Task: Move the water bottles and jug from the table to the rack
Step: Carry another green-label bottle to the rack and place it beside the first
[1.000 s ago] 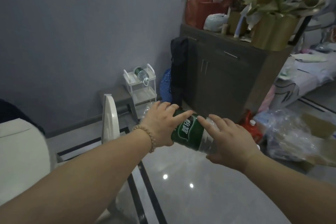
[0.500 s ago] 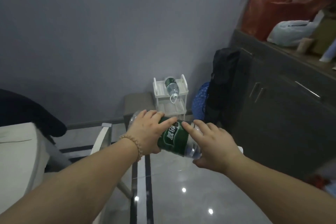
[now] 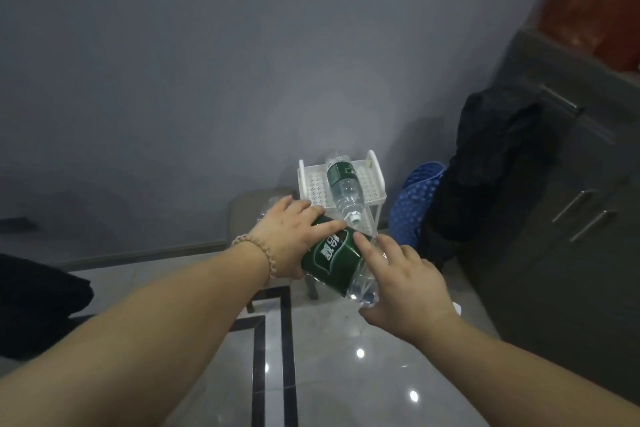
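I hold a clear water bottle with a green label (image 3: 332, 262) sideways in the air between both hands. My left hand (image 3: 289, 236), with a bead bracelet at the wrist, grips its left end. My right hand (image 3: 407, 282) cups its right end, fingers spread over it. Just beyond stands a small white rack (image 3: 372, 184) against the grey wall. A second water bottle (image 3: 343, 185) with a green label lies on the rack's top shelf, its cap pointing toward me over the front edge. The held bottle hides the rack's lower shelves.
A dark cabinet (image 3: 571, 204) with metal handles stands at the right, black cloth (image 3: 495, 163) hanging on its side and a blue dotted bag (image 3: 412, 208) beside the rack. A grey stool (image 3: 252, 215) sits left of the rack. Glossy tiled floor (image 3: 346, 374) lies below. Dark fabric (image 3: 38, 308) lies at left.
I have moved closer to the rack with the bottle in both hands; the rack now appears larger and right behind the held bottle. The view has swung left, away from the cabinet top.
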The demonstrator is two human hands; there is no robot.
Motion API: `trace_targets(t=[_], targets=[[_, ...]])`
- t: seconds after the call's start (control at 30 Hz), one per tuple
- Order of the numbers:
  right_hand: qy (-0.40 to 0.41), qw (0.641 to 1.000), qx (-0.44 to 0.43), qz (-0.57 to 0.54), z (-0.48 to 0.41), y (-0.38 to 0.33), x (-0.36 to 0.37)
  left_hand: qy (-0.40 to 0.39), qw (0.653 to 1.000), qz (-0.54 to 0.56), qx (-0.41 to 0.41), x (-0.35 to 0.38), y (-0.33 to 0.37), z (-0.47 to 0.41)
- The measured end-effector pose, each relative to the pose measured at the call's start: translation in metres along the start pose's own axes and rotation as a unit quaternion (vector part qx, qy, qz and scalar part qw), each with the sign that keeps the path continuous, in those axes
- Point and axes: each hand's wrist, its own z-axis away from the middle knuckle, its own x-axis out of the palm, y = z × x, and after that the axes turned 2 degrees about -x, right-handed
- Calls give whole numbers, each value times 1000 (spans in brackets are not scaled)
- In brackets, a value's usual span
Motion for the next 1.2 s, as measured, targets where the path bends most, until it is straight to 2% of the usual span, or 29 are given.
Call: trace_targets(t=[0.2,0.4,0.53,0.73,0.9,1.2], targets=[[-5,999,32,-14,-100,38,20,-3,999,-20,44,37,-64,-98],[-11,1000,12,-19,-207,84,52,-30,999,-36,18,77,-119,-181],[-26,998,31,-51,-260,100,71,-58,997,-34,34,106,-153,-228],[-45,982,141,-114,-310,77,103,-107,979,-42,171,144,-212,-296],[-31,957,244,-153,-356,51,127,-101,955,-47,275,181,-253,-347],[-69,931,307,-184,-395,36,172,-105,927,-1,360,250,-277,-387]])
